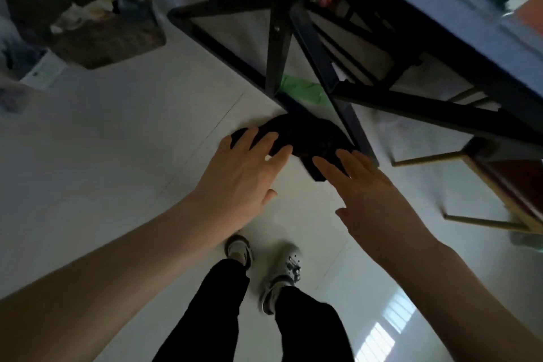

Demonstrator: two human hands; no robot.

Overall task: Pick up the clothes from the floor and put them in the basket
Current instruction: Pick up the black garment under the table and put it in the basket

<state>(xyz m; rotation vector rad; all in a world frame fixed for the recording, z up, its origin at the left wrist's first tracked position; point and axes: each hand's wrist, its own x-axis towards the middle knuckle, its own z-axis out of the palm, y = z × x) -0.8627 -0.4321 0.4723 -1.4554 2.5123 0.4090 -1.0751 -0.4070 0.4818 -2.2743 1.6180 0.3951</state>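
Observation:
A dark, crumpled piece of clothing [308, 138] lies on the pale tiled floor at the foot of a black metal frame. My left hand [244, 173] is stretched out with fingers spread, its fingertips over the cloth's left edge. My right hand [370, 197] is also spread open, its fingertips at the cloth's lower right edge. Neither hand grips anything. No basket is clearly identifiable.
A black metal frame [276, 38] with a blue-edged top [440, 23] stands right behind the cloth. Something green [302, 88] lies under it. A dark bin with scraps [88, 15] sits at far left. A wooden-legged stool [499, 185] stands at right. My feet [264, 267] are below.

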